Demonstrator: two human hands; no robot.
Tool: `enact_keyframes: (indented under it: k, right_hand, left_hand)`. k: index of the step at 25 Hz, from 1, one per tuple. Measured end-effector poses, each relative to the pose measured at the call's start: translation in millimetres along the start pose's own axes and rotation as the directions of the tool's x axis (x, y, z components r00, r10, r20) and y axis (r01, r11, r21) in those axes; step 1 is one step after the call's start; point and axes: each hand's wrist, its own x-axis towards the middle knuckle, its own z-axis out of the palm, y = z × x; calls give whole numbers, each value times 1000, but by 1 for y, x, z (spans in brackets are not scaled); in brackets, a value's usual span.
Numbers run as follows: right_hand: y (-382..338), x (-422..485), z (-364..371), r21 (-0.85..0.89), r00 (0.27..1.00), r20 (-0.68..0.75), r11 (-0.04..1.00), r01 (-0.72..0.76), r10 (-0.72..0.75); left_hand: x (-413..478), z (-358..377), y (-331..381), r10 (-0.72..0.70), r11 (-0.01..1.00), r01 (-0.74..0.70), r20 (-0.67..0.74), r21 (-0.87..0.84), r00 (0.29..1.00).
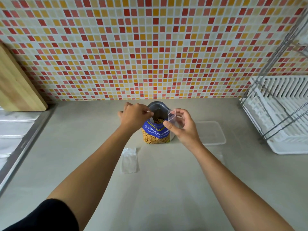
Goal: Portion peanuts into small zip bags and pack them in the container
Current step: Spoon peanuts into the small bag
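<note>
Thumb and forefinger of the right hand (181,126) pinch a small zip bag (171,116) just right of the open peanut bag (155,134), far centre. The left hand (135,115) bunches its fingertips at that bag's rim; what they grip, I cannot tell. This looks like the filling step: next, peanuts must drop into the narrow mouth, with the clear container (211,132) waiting right.

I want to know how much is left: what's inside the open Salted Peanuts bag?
Only peanuts show through the peanut bag's open top. Their depth is hidden by the foil walls, left hand and right hand's zip bag.
</note>
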Motion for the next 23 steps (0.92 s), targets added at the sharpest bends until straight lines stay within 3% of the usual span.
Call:
enact_keyframes:
  k: [2, 6, 9, 14, 16, 18, 23]
  right_hand:
    - [1, 3, -2, -24, 1000, -5, 1000, 9, -9]
    - [2, 6, -5, -36, 1000, -6, 999, 18, -18]
    - [2, 5, -5, -28, 1000, -21, 999, 20, -20]
    - [2, 3, -4, -15, 1000, -12, 1000, 26, -26]
    - [1, 3, -5, -27, 1000, -7, 999, 25, -25]
    - [0, 3, -6, -31, 1000, -1, 999, 26, -26]
    - [-4, 2, -8, -40, 1000, 23, 999, 15, -14]
  left_hand:
    - [3, -4, 4, -15, 999, 14, 14, 44, 1000]
    - [7, -16, 8, 9, 995, 8, -162, 101, 987]
    - [6, -7, 14, -3, 980, 7, -22, 196, 1000]
    - [21, 10, 12, -107, 993, 115, 192, -32, 975]
    - [23, 12, 13, -128, 991, 134, 220, -13, 967]
    - [21, 13, 15, -172, 985, 175, 192, 2, 966]
    - [15, 14, 17, -293, 941, 301, 74, -151, 953]
